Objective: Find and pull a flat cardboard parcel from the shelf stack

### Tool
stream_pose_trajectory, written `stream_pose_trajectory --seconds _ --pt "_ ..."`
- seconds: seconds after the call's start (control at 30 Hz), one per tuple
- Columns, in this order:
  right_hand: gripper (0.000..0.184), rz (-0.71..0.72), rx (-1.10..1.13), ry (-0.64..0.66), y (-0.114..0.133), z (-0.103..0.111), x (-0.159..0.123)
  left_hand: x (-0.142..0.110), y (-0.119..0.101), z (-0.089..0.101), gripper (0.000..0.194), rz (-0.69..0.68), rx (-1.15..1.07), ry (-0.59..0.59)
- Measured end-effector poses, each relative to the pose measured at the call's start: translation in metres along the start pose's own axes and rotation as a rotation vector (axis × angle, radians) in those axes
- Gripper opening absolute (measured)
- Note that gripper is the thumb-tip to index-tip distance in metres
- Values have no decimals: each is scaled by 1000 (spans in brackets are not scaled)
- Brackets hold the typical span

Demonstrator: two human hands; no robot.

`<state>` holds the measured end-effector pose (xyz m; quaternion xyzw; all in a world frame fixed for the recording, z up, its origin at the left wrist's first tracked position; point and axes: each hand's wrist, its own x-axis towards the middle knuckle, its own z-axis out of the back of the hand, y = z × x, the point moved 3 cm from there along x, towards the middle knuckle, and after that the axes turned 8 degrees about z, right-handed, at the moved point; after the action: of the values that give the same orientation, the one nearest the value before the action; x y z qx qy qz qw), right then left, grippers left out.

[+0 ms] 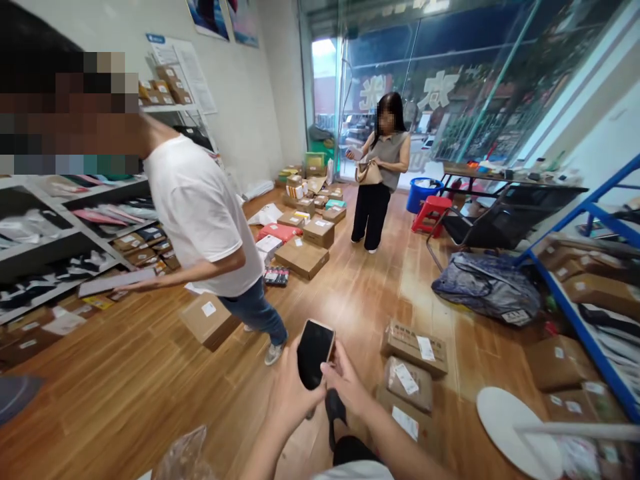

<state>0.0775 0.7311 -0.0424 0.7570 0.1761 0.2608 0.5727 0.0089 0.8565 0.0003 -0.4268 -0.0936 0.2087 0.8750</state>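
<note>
A smartphone (314, 353) with a dark screen and a light-coloured edge is held upright over my lap, between both hands. My left hand (291, 383) wraps the phone's left side and lower edge, the thumb along its bottom. On the opposite side, my right hand (345, 377) grips the right edge, its thumb at the lower right corner of the screen. The fingers behind the phone are partly hidden. Below it, my dark shoe (336, 410) shows on the wooden floor.
Taped cardboard parcels (417, 347) lie close on my right, beside a white round base (517, 427). A person in a white T-shirt (200, 207) stands left near shelves (60, 247). Another person (385, 167) stands by the glass front. Boxes (303, 257) cover the floor ahead.
</note>
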Motion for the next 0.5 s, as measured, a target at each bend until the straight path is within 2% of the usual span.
stream_pose_trajectory --seconds 0.13,0.17,0.23,0.3,0.37,0.43,0.5 --pt "58 36 -41 -63 -6 47 78 64 -6 -10 97 -114 232 167" --pt "61 36 -60 -44 -4 59 95 79 -6 -12 99 -158 319 217" --pt "63 28 -149 131 1 75 123 106 -7 -15 98 -237 456 310" --pt "57 15 -265 372 7 83 143 130 -11 -14 93 -307 499 389" --pt "57 -6 -314 511 9 86 158 153 -15 -7 90 -353 486 447" --pt "64 -40 -219 530 5 85 172 174 -14 2 91 -386 476 452" --pt "65 -47 -104 467 -4 82 185 194 -7 11 89 -378 427 340"
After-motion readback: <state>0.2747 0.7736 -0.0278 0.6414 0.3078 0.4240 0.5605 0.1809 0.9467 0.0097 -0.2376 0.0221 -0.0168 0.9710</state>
